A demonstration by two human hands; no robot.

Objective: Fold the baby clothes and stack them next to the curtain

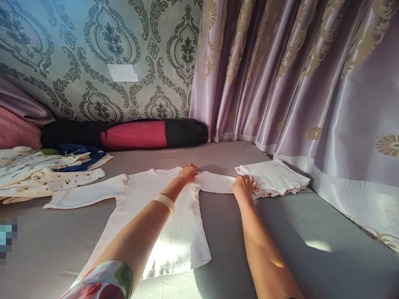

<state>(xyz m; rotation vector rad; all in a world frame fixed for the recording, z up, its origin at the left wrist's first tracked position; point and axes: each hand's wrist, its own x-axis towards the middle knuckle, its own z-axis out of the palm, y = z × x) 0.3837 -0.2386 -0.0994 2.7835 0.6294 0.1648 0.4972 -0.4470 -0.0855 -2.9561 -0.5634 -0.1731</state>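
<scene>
A white long-sleeved shirt [140, 195] lies spread out, its neckline facing away from me and its left-side sleeve stretched outward. My left hand [188, 172] reaches across it, fingers closed on the fabric at the right shoulder near the collar. At the end of the right sleeve, my right hand [244, 185] has its fingers wrapped round the cuff, and that sleeve runs straight between both hands. Just beyond my right hand sits a stack of folded printed clothes [276, 177]. My left forearm hides part of the shirt's front.
Loose printed clothes [28, 178] and a dark blue garment [82, 157] are heaped at the left. A long black and red bag [134, 134] lies along the patterned wall. Purple curtains [280, 83] hang down the right side of the grey bed surface [224, 232].
</scene>
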